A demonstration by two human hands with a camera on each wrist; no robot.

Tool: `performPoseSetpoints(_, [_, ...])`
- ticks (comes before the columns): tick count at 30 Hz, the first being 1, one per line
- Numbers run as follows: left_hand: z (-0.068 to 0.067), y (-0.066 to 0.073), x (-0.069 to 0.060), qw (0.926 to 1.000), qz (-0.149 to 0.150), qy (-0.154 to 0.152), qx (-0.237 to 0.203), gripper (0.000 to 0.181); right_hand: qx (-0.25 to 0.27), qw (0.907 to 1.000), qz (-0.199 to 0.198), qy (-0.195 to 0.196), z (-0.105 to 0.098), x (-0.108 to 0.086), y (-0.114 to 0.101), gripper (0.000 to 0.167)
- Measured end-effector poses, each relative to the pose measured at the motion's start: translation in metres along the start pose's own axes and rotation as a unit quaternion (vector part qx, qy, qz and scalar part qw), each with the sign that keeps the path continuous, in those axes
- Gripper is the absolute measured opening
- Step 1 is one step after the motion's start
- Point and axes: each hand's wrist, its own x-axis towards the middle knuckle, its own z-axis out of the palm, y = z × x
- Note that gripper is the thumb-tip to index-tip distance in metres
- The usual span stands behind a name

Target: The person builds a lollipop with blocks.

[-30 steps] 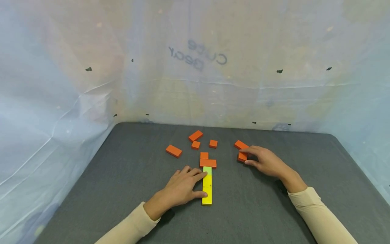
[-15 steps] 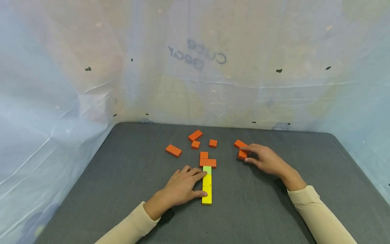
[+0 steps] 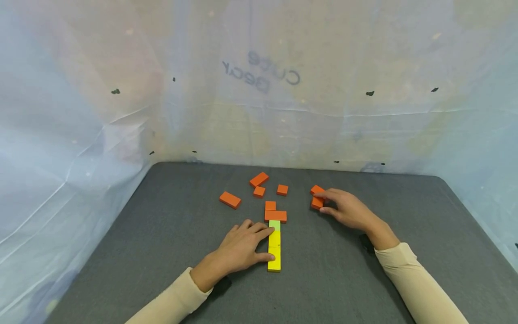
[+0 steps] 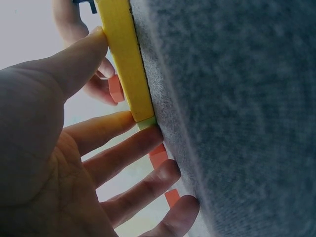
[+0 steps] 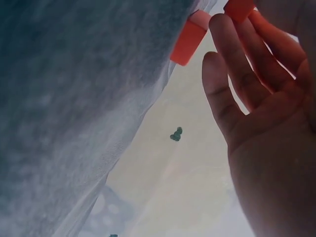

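Observation:
My left hand (image 3: 241,249) lies left of a straight row of two yellow blocks (image 3: 274,253) and a light green block (image 3: 275,225). Its thumb touches the near yellow block and its index finger the row's far part; the other fingers are extended, as the left wrist view shows. An orange rectangular block (image 3: 275,216) lies across the row's far end, a small orange block (image 3: 270,205) behind it. Over on the right, my right hand (image 3: 351,210) pinches an orange block (image 3: 317,203) between thumb and fingers. Another orange block (image 3: 317,189) is just beyond it on the table.
Loose orange pieces lie farther back: a long block (image 3: 230,200) at left, another long block (image 3: 259,179) near a small square block (image 3: 259,191), and a separate square block (image 3: 282,190). The dark grey table (image 3: 182,193) ends at hanging translucent sheeting (image 3: 259,135).
My right hand has shifted slightly left and away from me, with the pinched orange block moving along. My left hand stays on the yellow and green row.

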Motion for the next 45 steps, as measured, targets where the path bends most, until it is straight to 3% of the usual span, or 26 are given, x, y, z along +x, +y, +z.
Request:
performPoseSetpoints(22, [-0.001,0.002,0.000,1.0000,-0.002,-0.002,-0.005,0.073,-0.003,0.9998,0.004,-0.020,0.008,0.021,-0.019,0.045])
performPoseSetpoints(45, [0.000,0.001,0.000,1.0000,-0.001,0.001,0.000,0.072,0.013,0.9990,-0.022,-0.037,0.019,0.041,-0.038,0.046])
